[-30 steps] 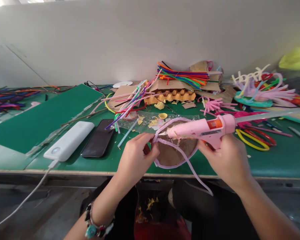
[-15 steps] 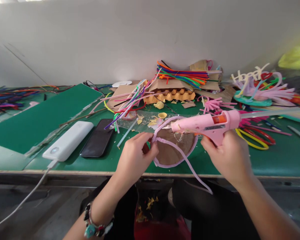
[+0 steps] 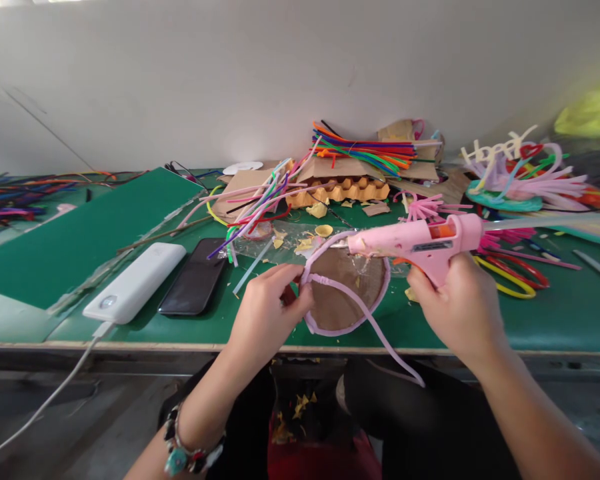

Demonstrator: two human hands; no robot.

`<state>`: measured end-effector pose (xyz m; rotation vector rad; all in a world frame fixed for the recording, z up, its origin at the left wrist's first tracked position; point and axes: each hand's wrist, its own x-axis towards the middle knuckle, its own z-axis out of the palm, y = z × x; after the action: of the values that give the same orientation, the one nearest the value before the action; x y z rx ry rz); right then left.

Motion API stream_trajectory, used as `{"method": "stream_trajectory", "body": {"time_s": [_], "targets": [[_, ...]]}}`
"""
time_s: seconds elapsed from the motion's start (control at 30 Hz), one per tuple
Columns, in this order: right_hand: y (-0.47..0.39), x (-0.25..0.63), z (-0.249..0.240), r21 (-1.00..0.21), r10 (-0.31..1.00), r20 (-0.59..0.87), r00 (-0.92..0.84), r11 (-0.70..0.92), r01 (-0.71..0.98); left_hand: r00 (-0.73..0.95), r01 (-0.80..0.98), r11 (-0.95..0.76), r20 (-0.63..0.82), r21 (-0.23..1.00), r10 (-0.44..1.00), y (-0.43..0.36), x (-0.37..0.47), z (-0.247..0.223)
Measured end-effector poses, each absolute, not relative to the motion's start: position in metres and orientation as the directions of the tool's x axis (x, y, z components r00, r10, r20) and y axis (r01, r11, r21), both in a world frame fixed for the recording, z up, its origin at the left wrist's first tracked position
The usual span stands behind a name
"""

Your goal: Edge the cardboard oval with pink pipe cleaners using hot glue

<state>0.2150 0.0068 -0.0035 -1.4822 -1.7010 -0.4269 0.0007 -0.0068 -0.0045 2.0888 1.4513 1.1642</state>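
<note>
My left hand pinches the left edge of a round cardboard disc, whose rim is wrapped in lilac pipe cleaner. A loose length of that pipe cleaner runs across the disc and hangs over the table's front edge. In my right hand is a pink hot glue gun, fingers wrapped around its handle. Its nozzle points left, over the disc's upper rim; whether the tip touches the rim I cannot tell. A clear glue stick sticks out of the gun's back.
A white power bank with a cable and a black phone lie at left, beside a green board. Behind the disc are an egg carton, bundled pipe cleaners and yellow scraps. A pipe-cleaner bouquet lies at right.
The glue gun has shifted slightly to the right along the disc's upper rim, its nozzle moving with it. My left hand keeps its pinch on the disc's left edge.
</note>
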Motion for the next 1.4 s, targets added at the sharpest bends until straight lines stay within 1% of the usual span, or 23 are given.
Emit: {"method": "stream_trajectory", "body": {"time_s": [0.13, 0.4, 0.83, 1.4], "targets": [[0.008, 0.216, -0.005, -0.239, 0.651, 0.758, 0.035, 0.227, 0.944, 0.143, 0.614, -0.419, 0.428, 0.669, 0.892, -0.007, 0.0, -0.005], [0.006, 0.215, -0.002, -0.177, 0.57, 0.821, -0.022, 0.29, 0.94, 0.149, 0.6, -0.44, 0.448, 0.668, 0.882, -0.008, 0.0, -0.006], [0.008, 0.22, -0.006, -0.232, 0.623, 0.781, 0.048, 0.219, 0.948, 0.146, 0.597, -0.412, 0.412, 0.688, 0.899, -0.007, -0.001, -0.007], [0.013, 0.231, -0.011, -0.24, 0.641, 0.763, 0.084, 0.16, 0.957, 0.14, 0.599, -0.402, 0.404, 0.693, 0.904, -0.006, -0.002, -0.005]]}}
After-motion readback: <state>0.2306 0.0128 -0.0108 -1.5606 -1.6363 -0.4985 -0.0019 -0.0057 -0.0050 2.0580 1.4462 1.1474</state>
